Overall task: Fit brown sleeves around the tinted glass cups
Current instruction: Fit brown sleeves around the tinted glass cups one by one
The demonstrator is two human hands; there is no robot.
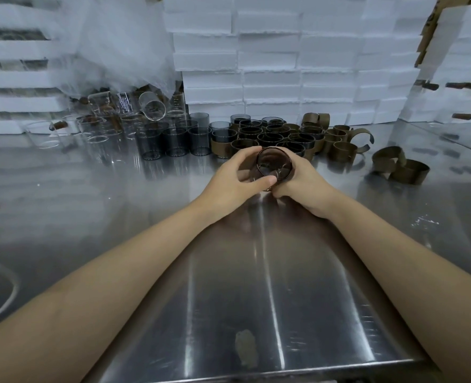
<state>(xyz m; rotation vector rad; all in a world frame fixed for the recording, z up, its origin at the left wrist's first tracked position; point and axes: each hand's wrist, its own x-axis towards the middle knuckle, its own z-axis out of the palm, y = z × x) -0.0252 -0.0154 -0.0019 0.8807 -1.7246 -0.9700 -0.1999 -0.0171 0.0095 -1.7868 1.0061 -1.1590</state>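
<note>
A tinted glass cup [273, 162] stands between both hands on the steel table [145, 217], its open mouth facing me. My left hand [237, 172] wraps its left side, thumb across the front. My right hand [303, 183] grips its right side, where a brown sleeve is mostly hidden under the fingers. Behind them stand several tinted cups wearing brown sleeves [267, 136]. Bare tinted cups [174, 143] stand to the left of those. Loose brown sleeves [342, 150] lie to the right, with more loose sleeves [402, 167] farther right.
Clear glass cups [104, 128], some lying tipped, crowd the back left under a plastic sheet. Stacked white foam boxes [270, 64] form a wall behind the table. A smudge [246, 348] marks the table near its front edge. A curved rim [7, 294] shows at the left.
</note>
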